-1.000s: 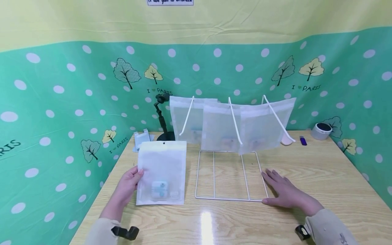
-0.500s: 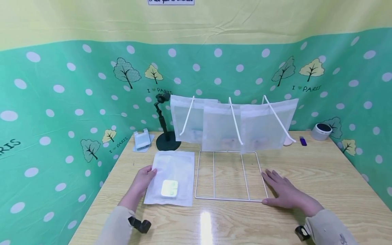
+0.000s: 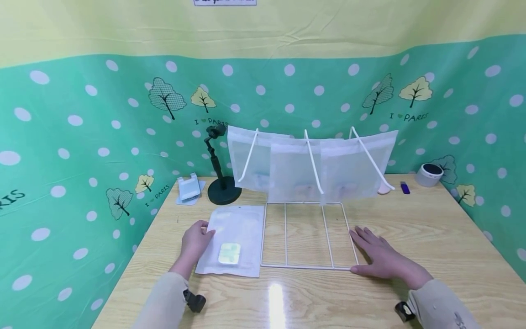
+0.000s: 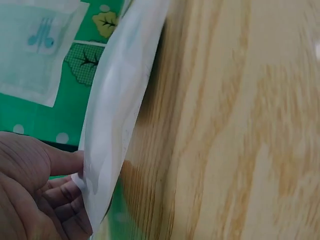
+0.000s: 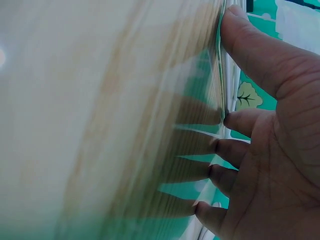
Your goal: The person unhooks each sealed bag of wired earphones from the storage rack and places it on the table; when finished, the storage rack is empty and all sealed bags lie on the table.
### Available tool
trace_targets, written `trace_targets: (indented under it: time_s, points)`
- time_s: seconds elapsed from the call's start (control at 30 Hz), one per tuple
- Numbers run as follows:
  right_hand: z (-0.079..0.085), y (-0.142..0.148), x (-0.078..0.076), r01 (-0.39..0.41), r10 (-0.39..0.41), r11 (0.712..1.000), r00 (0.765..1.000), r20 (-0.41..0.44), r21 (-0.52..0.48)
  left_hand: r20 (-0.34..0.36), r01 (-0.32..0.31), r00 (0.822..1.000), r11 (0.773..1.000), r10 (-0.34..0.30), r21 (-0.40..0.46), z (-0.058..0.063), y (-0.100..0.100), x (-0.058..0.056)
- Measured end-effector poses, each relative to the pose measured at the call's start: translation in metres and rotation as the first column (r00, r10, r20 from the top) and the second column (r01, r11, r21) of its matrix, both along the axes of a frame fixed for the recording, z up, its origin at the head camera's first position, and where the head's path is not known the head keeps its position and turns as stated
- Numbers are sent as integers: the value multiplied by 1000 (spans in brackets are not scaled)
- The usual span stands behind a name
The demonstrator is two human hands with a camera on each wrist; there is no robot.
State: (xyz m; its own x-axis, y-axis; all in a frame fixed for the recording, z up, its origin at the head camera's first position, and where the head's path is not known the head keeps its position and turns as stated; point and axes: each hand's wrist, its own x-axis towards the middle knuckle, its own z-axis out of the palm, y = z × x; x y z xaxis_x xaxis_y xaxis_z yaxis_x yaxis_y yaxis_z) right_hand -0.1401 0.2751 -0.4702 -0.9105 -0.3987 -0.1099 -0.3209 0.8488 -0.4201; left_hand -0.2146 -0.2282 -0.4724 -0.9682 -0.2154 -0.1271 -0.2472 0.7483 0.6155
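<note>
Low over the left part of the table, a white translucent pouch with a pale square item inside is pinched at its left edge by my left hand. The left wrist view shows the thumb on one face of the pouch and fingers behind it. To its right stands a white wire rack, with several similar pouches hanging from its prongs. My right hand rests with spread fingers on the table, touching the right side of the rack's base. Its fingertips press the tabletop in the right wrist view.
A black stand and a light blue holder are at the back left. A white round container and a small purple stick sit at the back right. A patterned cloth hangs around the table.
My left hand has moved right and lowered the pouch from a raised, upright pose to nearly flat beside the rack. The right hand stays in place.
</note>
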Motion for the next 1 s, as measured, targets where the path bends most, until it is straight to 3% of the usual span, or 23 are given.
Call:
trace_targets:
  time_s: [0.33, 0.5, 0.6, 0.77, 1.0]
  points:
    - [1, 1, -2, -3, 3, 1000, 1000, -4, -3, 5, 37, 999, 986, -36, -160, 8, 4, 1]
    - [0, 2, -4, -3, 3, 1000, 1000, -14, 0, -12, 43, 999, 976, -47, -212, 21, 10, -2]
    - [0, 3, -4, -1, 1, 1000, 1000, -19, 1, -59, 63, 996, 983, -74, -170, 34, 18, -7]
    - [0, 4, -3, 0, 0, 1000, 1000, -5, -16, -151, 148, 978, 989, -145, 4, 57, 32, -22]
    - [-2, 3, -1, 7, -6, 1000, 1000, 22, -27, -225, 239, 956, 942, -187, 236, 80, 49, -48]
